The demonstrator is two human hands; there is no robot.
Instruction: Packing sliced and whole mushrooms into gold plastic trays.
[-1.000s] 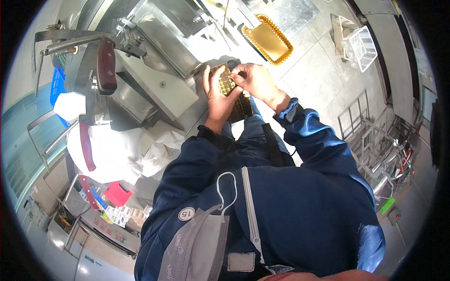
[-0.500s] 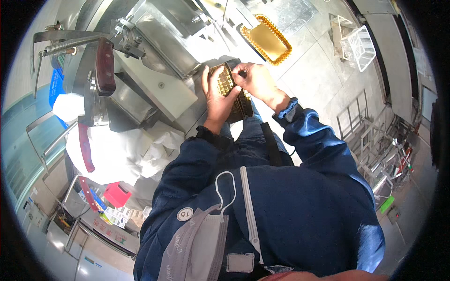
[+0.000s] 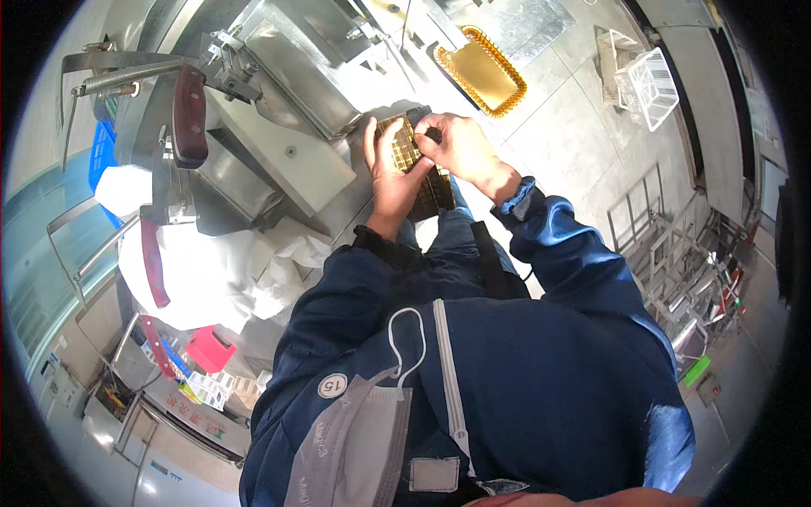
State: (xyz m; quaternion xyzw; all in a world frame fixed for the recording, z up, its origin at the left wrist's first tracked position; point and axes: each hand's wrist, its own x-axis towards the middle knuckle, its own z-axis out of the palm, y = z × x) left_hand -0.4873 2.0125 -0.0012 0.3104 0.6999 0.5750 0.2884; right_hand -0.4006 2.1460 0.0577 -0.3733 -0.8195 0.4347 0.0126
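Observation:
My left hand (image 3: 391, 179) is wrapped along the near-left side of a shiny gold stack with a gridded, ridged surface (image 3: 405, 150). Its fingers lie over the gold face, and its thumb reaches toward the right side. My right hand (image 3: 463, 152) pinches at the stack's right edge, thumb and forefinger together; what lies between those fingertips is too small to tell. A darker brown-gold lower part of the stack (image 3: 435, 193) shows between my hands, above my jeans. Beyond my right hand lies a gold tray with a frilled rim (image 3: 490, 74).
At left stands a metal machine with dark red riveted handles (image 3: 190, 118) and a white block (image 3: 312, 173). White sheeting (image 3: 194, 275) and a pink container (image 3: 209, 349) are nearer. White baskets (image 3: 650, 89) and metal racks (image 3: 684, 270) stand at right.
My right hand has shifted slightly along the stack's edge, its fingers still pinched. My left hand keeps its hold.

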